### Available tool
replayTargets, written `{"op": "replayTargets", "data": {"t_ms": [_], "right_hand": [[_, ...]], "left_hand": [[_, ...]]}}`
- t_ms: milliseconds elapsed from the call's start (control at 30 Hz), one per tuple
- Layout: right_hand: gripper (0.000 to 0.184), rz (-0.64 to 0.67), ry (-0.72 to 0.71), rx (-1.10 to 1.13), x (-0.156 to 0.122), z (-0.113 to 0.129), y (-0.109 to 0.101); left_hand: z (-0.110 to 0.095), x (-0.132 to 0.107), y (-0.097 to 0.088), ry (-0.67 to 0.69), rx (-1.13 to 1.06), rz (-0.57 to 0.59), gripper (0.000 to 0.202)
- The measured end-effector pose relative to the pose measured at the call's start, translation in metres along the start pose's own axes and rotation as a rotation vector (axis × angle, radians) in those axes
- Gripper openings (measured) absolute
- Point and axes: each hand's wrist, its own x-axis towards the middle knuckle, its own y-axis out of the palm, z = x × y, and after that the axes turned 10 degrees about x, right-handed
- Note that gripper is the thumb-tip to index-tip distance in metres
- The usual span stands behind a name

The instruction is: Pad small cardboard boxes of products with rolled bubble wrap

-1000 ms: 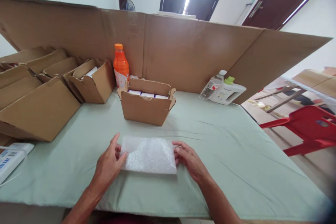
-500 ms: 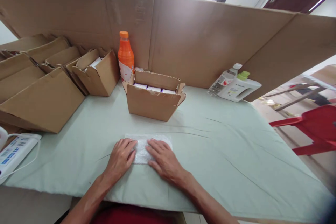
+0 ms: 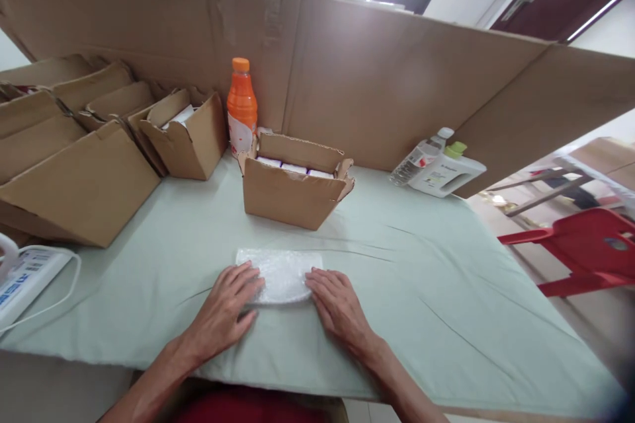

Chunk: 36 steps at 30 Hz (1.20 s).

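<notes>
A sheet of clear bubble wrap [image 3: 282,274] lies flat on the pale green tablecloth [image 3: 397,324] in front of me. My left hand [image 3: 231,301] rests on its left end, fingers stretched out and the thumb apart. At the right end, my right hand [image 3: 340,304] lies with extended fingertips on the wrap's edge. Neither hand grips anything. Just beyond the wrap stands an open cardboard box [image 3: 290,195] with several white and purple packs [image 3: 295,168] inside.
More open cardboard boxes [image 3: 74,178] crowd the left side. An orange bottle [image 3: 241,106] stands behind the middle box. A clear bottle [image 3: 421,158] leans by a white jug [image 3: 449,175] at the back right. A white box with a cable [image 3: 34,277] lies front left. Cardboard panels [image 3: 372,79] wall the back.
My right hand has slid right to the bubble wrap's right edge, uncovering more of its middle. My left hand has shifted slightly, its thumb now lower. The camera view has turned a little.
</notes>
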Motion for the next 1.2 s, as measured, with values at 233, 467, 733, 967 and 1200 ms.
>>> {"op": "replayTargets", "data": {"t_ms": [233, 467, 733, 967, 1200], "right_hand": [[0.033, -0.086, 0.475, 0.503, 0.023, 0.020, -0.050], [0.030, -0.264, 0.415, 0.085, 0.014, -0.011, -0.023], [0.025, 0.020, -0.018, 0.076, 0.006, 0.010, 0.005], [0.039, -0.424, 0.358, 0.254, 0.044, -0.043, -0.043], [0.044, -0.354, 0.512, 0.368, 0.105, -0.064, -0.036]], "left_hand": [[-0.010, 0.010, -0.040, -0.481, -0.295, -0.042, 0.035], [0.005, 0.016, -0.023, -0.498, 0.008, -0.170, 0.044], [-0.006, 0.011, -0.005, -0.182, -0.003, 0.041, 0.024], [0.031, 0.082, -0.035, -0.477, -0.248, -0.299, 0.048], [0.039, 0.149, -0.014, -0.592, -0.448, -0.386, 0.073]]}}
